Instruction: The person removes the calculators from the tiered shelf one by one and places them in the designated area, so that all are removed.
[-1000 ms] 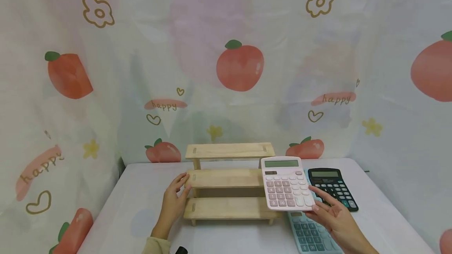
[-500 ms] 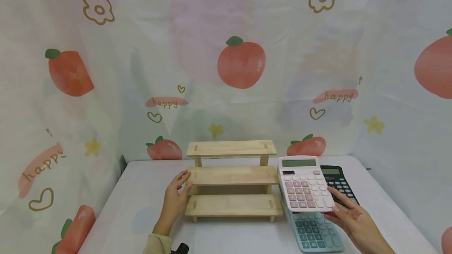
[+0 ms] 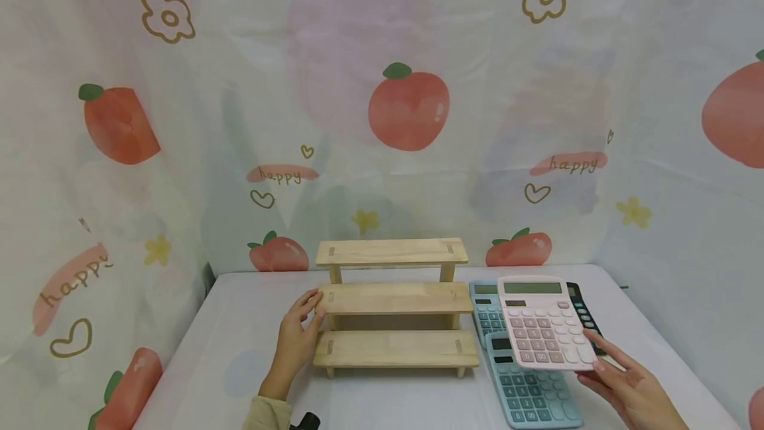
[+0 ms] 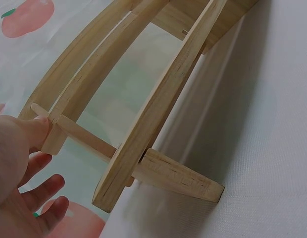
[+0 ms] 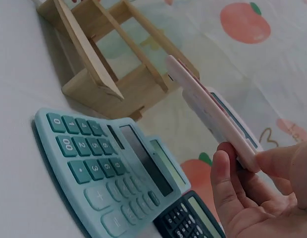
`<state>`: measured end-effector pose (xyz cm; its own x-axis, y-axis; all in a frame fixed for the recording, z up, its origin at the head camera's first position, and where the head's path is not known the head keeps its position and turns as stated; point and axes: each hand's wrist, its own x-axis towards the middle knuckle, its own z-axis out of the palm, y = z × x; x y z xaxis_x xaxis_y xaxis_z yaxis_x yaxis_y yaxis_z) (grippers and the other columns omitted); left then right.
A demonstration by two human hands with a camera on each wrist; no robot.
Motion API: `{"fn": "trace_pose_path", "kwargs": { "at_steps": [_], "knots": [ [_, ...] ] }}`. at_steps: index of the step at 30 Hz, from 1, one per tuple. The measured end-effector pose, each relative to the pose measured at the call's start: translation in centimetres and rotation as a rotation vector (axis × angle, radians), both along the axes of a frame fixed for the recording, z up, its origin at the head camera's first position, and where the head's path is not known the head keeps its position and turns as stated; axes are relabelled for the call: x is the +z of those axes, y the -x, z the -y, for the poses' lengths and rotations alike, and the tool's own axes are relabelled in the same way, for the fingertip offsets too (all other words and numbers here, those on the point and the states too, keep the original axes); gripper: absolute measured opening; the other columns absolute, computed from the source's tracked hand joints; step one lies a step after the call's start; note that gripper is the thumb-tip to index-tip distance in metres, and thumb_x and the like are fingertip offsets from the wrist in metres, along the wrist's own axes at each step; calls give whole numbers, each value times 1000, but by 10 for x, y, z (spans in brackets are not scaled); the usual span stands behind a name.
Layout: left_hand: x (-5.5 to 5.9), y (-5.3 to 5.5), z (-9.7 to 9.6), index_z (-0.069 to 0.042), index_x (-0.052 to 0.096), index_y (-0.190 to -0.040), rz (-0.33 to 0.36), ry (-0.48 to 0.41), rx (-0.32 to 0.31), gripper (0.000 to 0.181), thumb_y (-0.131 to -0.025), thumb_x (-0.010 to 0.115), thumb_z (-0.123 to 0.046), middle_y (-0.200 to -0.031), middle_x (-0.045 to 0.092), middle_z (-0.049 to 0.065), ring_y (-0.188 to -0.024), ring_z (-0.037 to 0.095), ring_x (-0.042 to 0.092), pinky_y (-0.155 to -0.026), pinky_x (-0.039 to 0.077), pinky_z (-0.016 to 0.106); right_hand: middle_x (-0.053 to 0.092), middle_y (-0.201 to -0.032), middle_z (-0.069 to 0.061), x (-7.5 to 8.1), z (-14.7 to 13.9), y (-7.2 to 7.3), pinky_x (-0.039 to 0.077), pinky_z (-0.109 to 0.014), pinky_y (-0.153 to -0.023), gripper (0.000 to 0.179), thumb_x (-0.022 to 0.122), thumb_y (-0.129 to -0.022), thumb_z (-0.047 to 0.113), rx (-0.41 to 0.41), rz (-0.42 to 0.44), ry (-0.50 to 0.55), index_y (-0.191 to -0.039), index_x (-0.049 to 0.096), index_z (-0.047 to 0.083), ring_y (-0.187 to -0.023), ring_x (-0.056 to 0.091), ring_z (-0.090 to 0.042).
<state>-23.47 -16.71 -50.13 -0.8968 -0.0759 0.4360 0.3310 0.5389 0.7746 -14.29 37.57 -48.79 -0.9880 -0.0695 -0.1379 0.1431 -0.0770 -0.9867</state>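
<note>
My right hand (image 3: 631,385) pinches a pink calculator (image 3: 540,324) by its lower right corner, thumb on one face and fingers on the other. In the right wrist view the pink calculator (image 5: 213,106) is seen edge-on, raised above the table. Beneath it lie a blue calculator (image 3: 531,400), a second blue one (image 3: 485,304) behind, and a black calculator (image 3: 587,314) largely hidden by the pink one. My left hand (image 3: 298,334) holds the left end of the middle board of a three-tier wooden shelf (image 3: 394,298); in the left wrist view its other fingers (image 4: 47,191) hang loose beside the wood.
The shelf's lower board (image 3: 394,349) stands on short legs on the white table (image 3: 382,403), its right end beside the blue calculators. A printed cloth (image 3: 334,71) hangs behind and at both sides. A small black object (image 3: 307,421) shows by the left sleeve.
My right hand has carried the pink calculator rightward from in front of the shelf, then a little lower, over the other calculators. The left hand has stayed at the shelf.
</note>
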Motion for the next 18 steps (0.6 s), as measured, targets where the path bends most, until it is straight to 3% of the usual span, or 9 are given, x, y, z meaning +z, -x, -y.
{"fn": "trace_pose_path", "kwargs": {
  "at_steps": [1, 5, 12, 18],
  "knots": [
    [0, 0, 0, 5, 62, -134, 1, 0, 0, 41, -99, 65, -17, -144, 58, 19, -135, 40, 54, -97, 50, 59, 65, -109, 28, -2, -4, -1, 59, -25, -86, 44, 45, -108, 13, 2, -1, 20, -121, 55, 54, -97, 71, -6],
    [-1, 0, 0, 5, 62, -134, -5, 2, 2, 41, -99, 65, -16, -144, 58, 20, -135, 40, 54, -97, 50, 59, 66, -108, 27, -8, -17, -3, 60, -25, -85, 44, 46, -108, 13, 6, 12, 54, -115, 60, 54, -97, 71, -6],
    [-2, 1, 0, 5, 62, -135, -6, -8, 4, 43, -97, 67, -15, -145, 58, 20, -136, 38, 53, -98, 50, 58, 63, -103, 32, -12, -33, -5, 59, -24, -87, 34, 54, -105, 25, -47, 145, -76, -106, 56, 59, -96, 68, -3],
    [-2, 0, 0, 6, 61, -135, 1, -16, -3, 43, -97, 67, -16, -146, 57, 20, -137, 39, 53, -99, 50, 59, 67, -105, 26, -23, -54, -9, 60, -26, -86, 46, 48, -107, 12, 36, 90, 70, -111, 64, 55, -97, 70, -4]
  ]
}}
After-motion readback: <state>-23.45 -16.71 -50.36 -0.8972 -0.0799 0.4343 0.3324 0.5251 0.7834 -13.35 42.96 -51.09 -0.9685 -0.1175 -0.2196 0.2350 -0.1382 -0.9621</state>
